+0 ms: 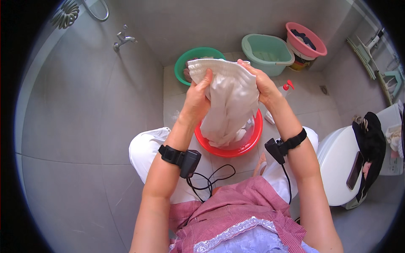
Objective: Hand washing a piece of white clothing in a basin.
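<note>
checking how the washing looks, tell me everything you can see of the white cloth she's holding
The white cloth is a soft, thin-looking fabric, bunched and creased, with a ribbed band along its top edge. The left hand and the right hand grip that upper part from either side, holding it up. Its lower end hangs down into the red basin on the tiled floor. Whether it is wet cannot be told.

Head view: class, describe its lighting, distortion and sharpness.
Head view: bright, even light on the white cloth garment held by the left hand and right hand; fisheye bends wall tile lines, black corners; round red plastic basin sharp.
</note>
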`<state>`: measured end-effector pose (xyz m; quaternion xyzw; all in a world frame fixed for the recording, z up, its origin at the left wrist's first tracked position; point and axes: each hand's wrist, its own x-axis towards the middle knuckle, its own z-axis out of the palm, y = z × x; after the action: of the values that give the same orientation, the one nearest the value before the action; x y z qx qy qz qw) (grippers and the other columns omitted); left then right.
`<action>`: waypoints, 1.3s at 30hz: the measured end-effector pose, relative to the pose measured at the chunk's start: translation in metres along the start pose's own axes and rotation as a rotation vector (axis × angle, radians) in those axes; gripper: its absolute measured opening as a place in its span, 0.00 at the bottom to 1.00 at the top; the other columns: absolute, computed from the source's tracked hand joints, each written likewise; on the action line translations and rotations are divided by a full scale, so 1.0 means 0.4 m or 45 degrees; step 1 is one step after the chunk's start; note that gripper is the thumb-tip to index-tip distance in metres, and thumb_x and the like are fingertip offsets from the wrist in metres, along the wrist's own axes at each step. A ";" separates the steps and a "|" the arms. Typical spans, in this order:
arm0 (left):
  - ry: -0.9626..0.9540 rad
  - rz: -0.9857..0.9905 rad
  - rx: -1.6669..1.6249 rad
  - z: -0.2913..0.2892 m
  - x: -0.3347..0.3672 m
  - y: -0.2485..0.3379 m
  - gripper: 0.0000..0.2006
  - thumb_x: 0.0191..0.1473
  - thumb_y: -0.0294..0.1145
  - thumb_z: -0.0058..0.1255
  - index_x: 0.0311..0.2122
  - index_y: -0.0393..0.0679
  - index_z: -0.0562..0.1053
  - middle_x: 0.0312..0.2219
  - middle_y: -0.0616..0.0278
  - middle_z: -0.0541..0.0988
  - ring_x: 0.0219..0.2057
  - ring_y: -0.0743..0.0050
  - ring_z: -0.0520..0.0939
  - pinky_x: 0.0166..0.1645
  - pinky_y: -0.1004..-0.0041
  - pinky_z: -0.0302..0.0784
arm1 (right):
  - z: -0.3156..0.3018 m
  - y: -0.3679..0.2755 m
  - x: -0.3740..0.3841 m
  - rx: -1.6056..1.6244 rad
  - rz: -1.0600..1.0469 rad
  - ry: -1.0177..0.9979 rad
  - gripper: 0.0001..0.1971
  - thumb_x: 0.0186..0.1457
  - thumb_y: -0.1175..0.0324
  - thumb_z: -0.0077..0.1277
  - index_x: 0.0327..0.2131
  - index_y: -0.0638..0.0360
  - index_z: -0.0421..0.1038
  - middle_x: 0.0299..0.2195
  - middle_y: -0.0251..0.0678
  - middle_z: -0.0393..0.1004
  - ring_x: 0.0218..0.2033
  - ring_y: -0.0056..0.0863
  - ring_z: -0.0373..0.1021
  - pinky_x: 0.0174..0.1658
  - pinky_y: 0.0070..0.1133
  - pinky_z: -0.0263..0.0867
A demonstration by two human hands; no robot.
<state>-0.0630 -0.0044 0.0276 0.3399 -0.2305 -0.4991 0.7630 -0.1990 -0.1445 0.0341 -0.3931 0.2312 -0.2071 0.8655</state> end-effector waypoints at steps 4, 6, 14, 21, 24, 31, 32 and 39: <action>-0.025 -0.067 -0.113 0.014 0.002 -0.049 0.17 0.61 0.40 0.49 0.52 0.47 0.67 0.44 0.68 0.74 0.47 0.75 0.74 0.50 0.70 0.71 | 0.002 0.068 0.029 -0.229 -0.162 0.173 0.20 0.55 0.50 0.57 0.36 0.61 0.74 0.31 0.28 0.75 0.28 0.15 0.70 0.32 0.16 0.66; -0.016 -0.086 -0.152 0.007 0.006 -0.060 0.16 0.61 0.40 0.48 0.51 0.47 0.68 0.44 0.68 0.74 0.46 0.76 0.74 0.49 0.70 0.72 | -0.001 0.116 0.052 -0.298 -0.303 0.289 0.23 0.57 0.46 0.51 0.34 0.61 0.75 0.28 0.28 0.74 0.27 0.16 0.67 0.32 0.18 0.63; 0.269 0.029 0.178 -0.034 0.026 -0.053 0.20 0.58 0.40 0.53 0.53 0.45 0.67 0.45 0.65 0.74 0.46 0.75 0.75 0.50 0.72 0.72 | -0.028 0.152 0.065 -0.961 -0.166 0.584 0.29 0.63 0.44 0.37 0.33 0.64 0.74 0.29 0.33 0.73 0.32 0.23 0.68 0.37 0.22 0.63; -0.111 0.085 0.848 -0.018 0.001 -0.080 0.35 0.35 0.27 0.71 0.51 0.42 0.65 0.44 0.66 0.74 0.49 0.73 0.73 0.55 0.70 0.68 | -0.055 0.106 0.056 0.276 -0.140 0.675 0.28 0.64 0.42 0.33 0.40 0.62 0.67 0.36 0.37 0.73 0.38 0.25 0.70 0.44 0.26 0.67; 0.021 -0.016 0.899 -0.036 -0.006 -0.111 0.29 0.41 0.23 0.65 0.51 0.41 0.69 0.43 0.63 0.76 0.45 0.71 0.77 0.53 0.70 0.70 | -0.001 0.155 0.040 -0.381 -0.361 0.701 0.25 0.63 0.44 0.38 0.51 0.56 0.59 0.44 0.36 0.68 0.46 0.24 0.66 0.50 0.26 0.63; 0.285 -0.139 0.319 -0.070 0.002 -0.092 0.18 0.54 0.32 0.53 0.50 0.41 0.70 0.43 0.62 0.78 0.45 0.68 0.79 0.50 0.67 0.74 | 0.033 0.139 0.014 -1.314 -1.078 0.217 0.26 0.59 0.52 0.51 0.56 0.54 0.60 0.43 0.35 0.70 0.44 0.21 0.66 0.51 0.22 0.61; 0.272 -0.146 0.328 -0.072 0.009 -0.094 0.18 0.54 0.32 0.53 0.50 0.41 0.70 0.43 0.62 0.78 0.45 0.68 0.79 0.50 0.67 0.74 | 0.001 0.126 0.032 -1.037 -0.799 0.089 0.22 0.59 0.54 0.52 0.51 0.55 0.65 0.40 0.33 0.72 0.42 0.19 0.67 0.49 0.20 0.62; 0.046 -0.235 -0.236 -0.054 0.030 -0.080 0.28 0.64 0.55 0.31 0.50 0.39 0.70 0.46 0.59 0.77 0.47 0.66 0.78 0.53 0.65 0.73 | -0.030 0.152 0.077 -0.976 -0.876 0.269 0.13 0.57 0.56 0.52 0.31 0.56 0.74 0.29 0.37 0.73 0.27 0.29 0.67 0.32 0.25 0.64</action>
<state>-0.0627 -0.0178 -0.0106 0.2966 -0.1374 -0.5801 0.7461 -0.1700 -0.1315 -0.0273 -0.7116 0.2340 -0.4187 0.5135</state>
